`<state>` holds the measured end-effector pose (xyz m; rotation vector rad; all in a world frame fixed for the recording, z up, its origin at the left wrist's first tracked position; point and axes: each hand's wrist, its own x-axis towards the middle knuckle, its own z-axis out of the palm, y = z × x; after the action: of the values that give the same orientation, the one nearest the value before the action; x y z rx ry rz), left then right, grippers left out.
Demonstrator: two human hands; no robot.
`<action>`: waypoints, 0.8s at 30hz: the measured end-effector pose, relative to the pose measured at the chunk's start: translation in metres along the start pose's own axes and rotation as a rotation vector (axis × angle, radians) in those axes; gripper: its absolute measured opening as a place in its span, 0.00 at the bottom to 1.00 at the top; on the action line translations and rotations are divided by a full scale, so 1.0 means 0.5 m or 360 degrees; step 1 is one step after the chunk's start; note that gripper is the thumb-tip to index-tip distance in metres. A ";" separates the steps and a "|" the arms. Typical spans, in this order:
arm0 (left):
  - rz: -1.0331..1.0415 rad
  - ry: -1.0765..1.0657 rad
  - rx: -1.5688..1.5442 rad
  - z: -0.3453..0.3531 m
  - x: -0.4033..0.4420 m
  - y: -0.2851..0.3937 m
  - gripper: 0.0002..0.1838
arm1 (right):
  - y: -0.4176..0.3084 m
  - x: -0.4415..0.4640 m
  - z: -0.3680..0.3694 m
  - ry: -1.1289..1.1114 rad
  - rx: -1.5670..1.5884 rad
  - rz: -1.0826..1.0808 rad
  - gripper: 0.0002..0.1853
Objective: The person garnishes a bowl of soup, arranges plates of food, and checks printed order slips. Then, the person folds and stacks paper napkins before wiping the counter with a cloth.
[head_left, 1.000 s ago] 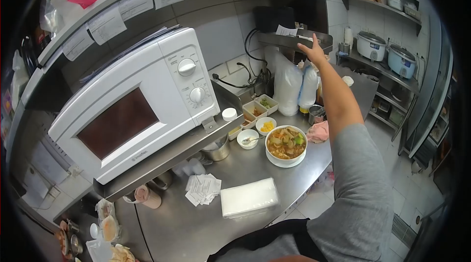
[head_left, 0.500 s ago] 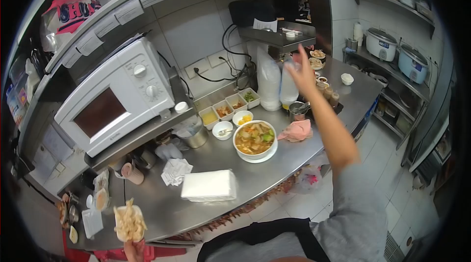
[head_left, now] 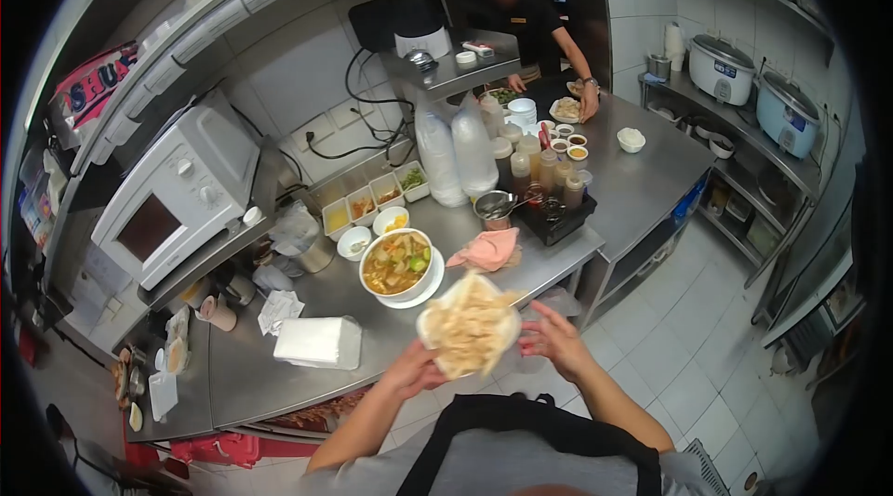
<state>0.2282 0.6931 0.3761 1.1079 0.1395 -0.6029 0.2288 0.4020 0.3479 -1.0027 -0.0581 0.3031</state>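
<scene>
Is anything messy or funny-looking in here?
Nothing looks spilled. The pink cloth lies bunched up near the soup, and the papers by the white pack are in a messy heap, not a neat stack. Some food strips seem to poke over the rim of the bowl in the left hand.

Steel counter [head_left: 244, 389], plate [head_left: 428, 290] under soup bowl [head_left: 396, 264], pink cloth [head_left: 484, 249], white pack [head_left: 319, 343], paper slips [head_left: 279, 312]

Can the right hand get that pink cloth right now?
Probably yes. The right hand looks open, beside the bowl of pale food that the left hand holds. The pink cloth lies just past them on the counter, and nothing seems to block that hand's way.
</scene>
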 end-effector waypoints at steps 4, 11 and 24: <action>-0.0234 -0.0264 0.0260 0.124 0.224 -0.044 0.29 | -0.086 -0.024 -0.147 0.0179 0.0022 -0.0039 0.27; -0.0403 -0.0589 0.0570 0.369 0.531 -0.064 0.29 | -0.227 -0.012 -0.389 0.0821 -0.0228 -0.0150 0.22; -0.0241 -0.0480 0.0476 0.615 0.887 -0.016 0.32 | -0.464 0.208 -0.748 0.0944 -0.0334 -0.0339 0.29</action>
<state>0.5357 0.2517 0.3341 1.2867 -0.1334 -0.9411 0.4500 0.0080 0.3305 -1.2499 0.3459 -0.2065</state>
